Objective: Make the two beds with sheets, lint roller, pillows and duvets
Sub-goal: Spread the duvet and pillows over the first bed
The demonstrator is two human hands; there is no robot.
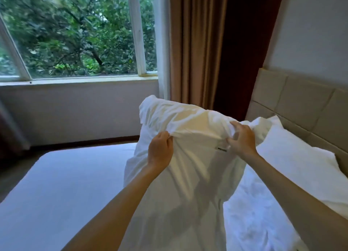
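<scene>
1 pillow (185, 119) partway inside 1 pillowcase (178, 194)

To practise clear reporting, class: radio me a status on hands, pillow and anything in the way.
Left hand, right hand both gripping pillow by its case, raised above bed. Second pillow lies at headboard, right side.

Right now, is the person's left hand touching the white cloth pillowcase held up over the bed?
Touching. The head view shows the left hand pinching a fold of the white pillowcase, with its fingers curled into the cloth.
</scene>
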